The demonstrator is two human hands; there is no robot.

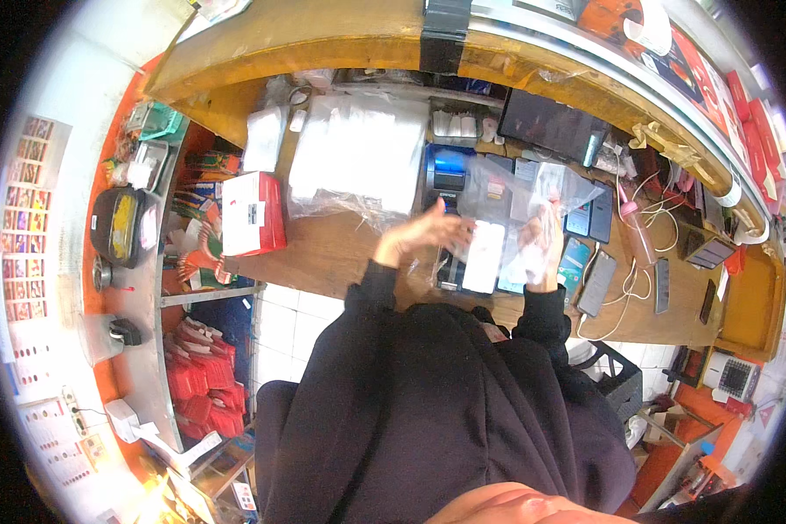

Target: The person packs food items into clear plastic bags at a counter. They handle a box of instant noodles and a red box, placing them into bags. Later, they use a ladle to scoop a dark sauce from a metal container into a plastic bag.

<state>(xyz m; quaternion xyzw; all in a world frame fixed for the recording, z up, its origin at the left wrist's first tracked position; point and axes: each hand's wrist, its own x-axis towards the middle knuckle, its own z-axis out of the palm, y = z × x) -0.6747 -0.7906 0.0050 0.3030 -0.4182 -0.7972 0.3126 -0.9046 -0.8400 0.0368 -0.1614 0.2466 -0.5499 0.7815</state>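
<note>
My right hand (pixel 542 237) is closed around a crumpled clear plastic bag (pixel 566 182), which covers part of the fingers. My left hand (pixel 426 230) hovers over the wooden counter (pixel 327 245) with its fingers spread, blurred and seemingly holding nothing. Close to its fingertips is a bright white rectangle (pixel 483 257), too glared to tell whether it is a screen or a card. Behind the left hand stands a blue and black receipt printer (pixel 448 171). Smartphones lie right of my right hand, among them one with a lit screen (pixel 578 216) and a green-screened one (pixel 572 261).
A large stack of clear plastic bags (pixel 360 150) lies left of the printer. Beyond it, a red and white box (pixel 254 215) sits near the shelf. White charging cables (pixel 629 281) and a pink bottle (pixel 638 232) occupy the right side. A raised wooden ledge (pixel 340 49) runs along the back.
</note>
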